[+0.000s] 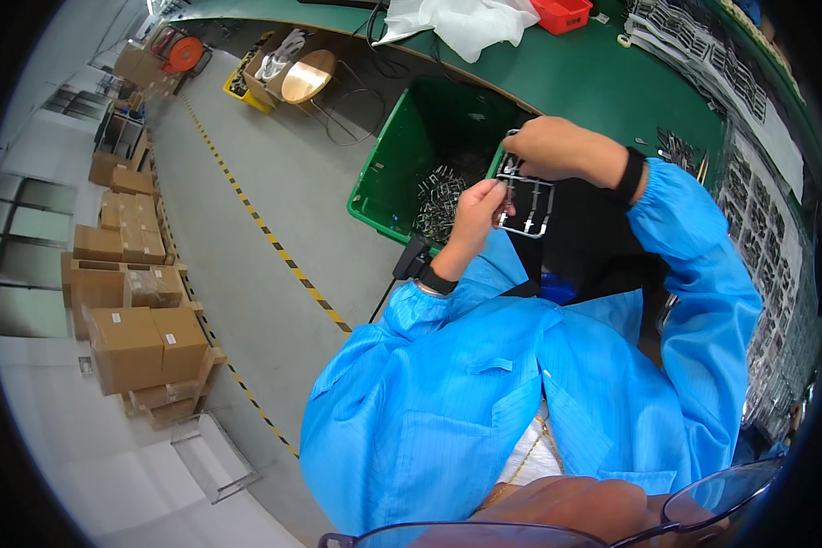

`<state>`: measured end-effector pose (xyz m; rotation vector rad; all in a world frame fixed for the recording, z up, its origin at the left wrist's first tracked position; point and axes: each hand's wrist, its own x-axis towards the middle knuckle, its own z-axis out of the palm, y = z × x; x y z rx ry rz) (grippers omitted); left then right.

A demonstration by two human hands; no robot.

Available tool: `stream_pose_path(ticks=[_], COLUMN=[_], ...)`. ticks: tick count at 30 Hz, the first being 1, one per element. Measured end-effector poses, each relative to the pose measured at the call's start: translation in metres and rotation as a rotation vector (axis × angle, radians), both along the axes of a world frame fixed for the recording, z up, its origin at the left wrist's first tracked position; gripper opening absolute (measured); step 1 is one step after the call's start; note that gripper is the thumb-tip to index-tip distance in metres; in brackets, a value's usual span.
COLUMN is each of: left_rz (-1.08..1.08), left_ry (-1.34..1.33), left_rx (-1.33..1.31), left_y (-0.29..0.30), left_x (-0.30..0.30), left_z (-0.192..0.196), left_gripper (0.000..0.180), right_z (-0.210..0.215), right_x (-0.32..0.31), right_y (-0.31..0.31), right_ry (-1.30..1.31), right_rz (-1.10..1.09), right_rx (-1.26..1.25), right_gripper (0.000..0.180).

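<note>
A shiny silver sprue frame (536, 224), thin and rectangular with crossbars and small parts on it, is held over the right side of a green bin (372, 196). My left hand (475, 216) pinches its left edge between thumb and fingers. At its upper end my right hand (557, 149) is closed on it, the fingertips partly hidden. Inside the bin lies a heap of small silver pieces (438, 196). Black bands circle both of my wrists, and a small black device (413, 258) sits by the left one.
Right of the bin, a green table (603, 82) carries loose small parts (676, 148), stacked silver frames (749, 210), white sheeting (466, 23) and a red tray (562, 14). A round stool (309, 76) and yellow crate (247, 87) stand beyond. Cardboard boxes (128, 347) line the left.
</note>
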<state>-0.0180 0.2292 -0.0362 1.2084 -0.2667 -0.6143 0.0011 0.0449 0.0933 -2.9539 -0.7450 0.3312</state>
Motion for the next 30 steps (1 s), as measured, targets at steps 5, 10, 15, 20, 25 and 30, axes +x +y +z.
stream_pose_path(ticks=[5,10,15,20,25,30], left_rz=[0.411,0.223,0.375,0.385,0.335,0.302], left_ry=[-0.173,-0.862,-1.106,-1.293,-1.335,-1.22], left_rx=[0.217,1.437,1.43,1.252,1.096,1.177], left_y=[0.032,0.046,0.069,0.111,0.152,0.145], left_x=[0.021,0.014,0.056,0.066,0.07,0.066], left_z=[-0.066,-0.13,-0.157,-0.156,-0.143,-0.138], left_gripper=[0.033,0.074,0.058,0.04,0.032,0.032], right_z=[-0.034,-0.057,-0.056,-0.05,-0.062,-0.077], right_x=[0.023,0.036,0.045,0.035,0.032,0.011], right_y=[0.032,0.044,0.038,-0.008,-0.097,-0.109], right_ry=[0.053,0.156,0.064,-0.473,-0.616,-0.718], right_rz=[0.072,0.01,-0.094,-0.363,-0.896,-0.992], right_rx=[-0.072,-0.087,0.12,0.535,0.273,0.247], right_gripper=[0.018,0.018,0.021,0.024,0.027,0.025])
